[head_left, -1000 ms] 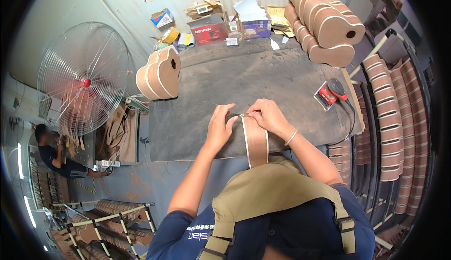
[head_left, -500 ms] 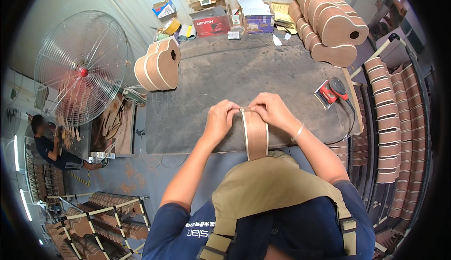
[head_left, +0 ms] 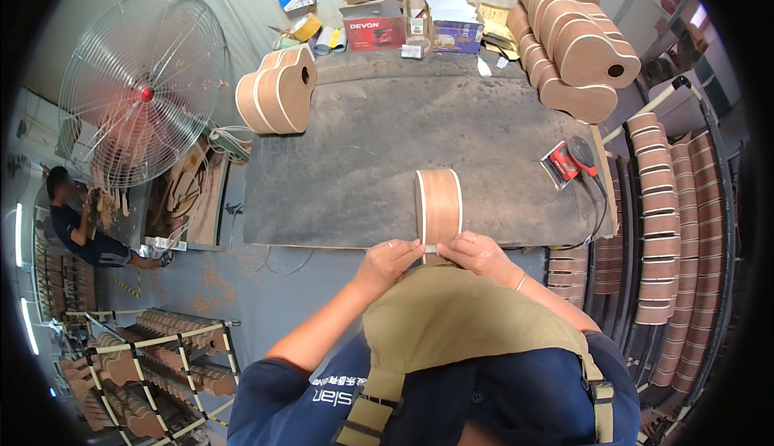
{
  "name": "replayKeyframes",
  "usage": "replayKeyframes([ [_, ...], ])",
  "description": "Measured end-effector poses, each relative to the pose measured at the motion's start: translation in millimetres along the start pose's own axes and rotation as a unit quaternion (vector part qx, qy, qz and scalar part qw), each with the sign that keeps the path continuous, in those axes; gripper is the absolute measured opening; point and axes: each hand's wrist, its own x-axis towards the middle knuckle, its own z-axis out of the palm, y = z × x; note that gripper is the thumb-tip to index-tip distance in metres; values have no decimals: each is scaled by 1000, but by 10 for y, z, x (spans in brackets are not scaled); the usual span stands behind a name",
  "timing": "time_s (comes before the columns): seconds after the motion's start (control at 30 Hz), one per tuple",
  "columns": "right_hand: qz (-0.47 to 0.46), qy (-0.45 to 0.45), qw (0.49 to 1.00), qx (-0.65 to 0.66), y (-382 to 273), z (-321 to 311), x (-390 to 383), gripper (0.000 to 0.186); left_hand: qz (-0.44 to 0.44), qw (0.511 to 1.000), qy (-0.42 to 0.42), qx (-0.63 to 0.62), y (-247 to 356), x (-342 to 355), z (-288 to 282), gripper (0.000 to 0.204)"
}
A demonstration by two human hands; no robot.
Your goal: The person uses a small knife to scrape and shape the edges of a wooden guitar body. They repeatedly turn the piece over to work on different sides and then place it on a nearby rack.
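Note:
A ukulele body (head_left: pixel 441 204) of brown wood with white edge strips stands on its rim at the table's near edge, its curved side facing up and its near end against my apron. My left hand (head_left: pixel 391 260) and my right hand (head_left: pixel 481 256) meet across that near end, fingers pinched. Stretched between their fingertips is a small, thin, pale flat piece (head_left: pixel 430 249), lying across the wooden side. What it is exactly I cannot make out, since the fingers cover most of it.
A red and black sander (head_left: pixel 574 160) lies at the table's right. Another ukulele body (head_left: pixel 278 91) stands far left, with a stack of bodies (head_left: pixel 576 43) far right. Boxes (head_left: pixel 374 31) line the back. Beyond the left edge are a large fan (head_left: pixel 145 91) and a seated person (head_left: pixel 76 220).
Both hands have slid toward me along the body's side, from its far end to its near end, keeping the pale piece between them. The view has shifted slightly.

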Motion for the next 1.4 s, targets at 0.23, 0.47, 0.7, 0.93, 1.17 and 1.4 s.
replayKeyframes([
  [0.23,115,-90,976,162,-94,-169,79,11,-81,977,-183,-72,3,295,-227,15],
  [0.47,283,108,947,103,541,-702,789,14,-62,998,18,11,-321,1509,-50,7],
  [0.7,229,90,966,79,587,-550,634,35,-43,999,7,24,-478,1360,83,6],
  [0.93,159,195,966,64,211,-69,64,41,83,993,39,76,-122,724,121,11],
  [1.17,300,103,933,170,908,-327,595,39,-107,993,-27,37,-545,1606,143,13],
  [1.4,165,196,966,31,198,-146,67,44,115,988,6,101,-79,867,78,20],
])
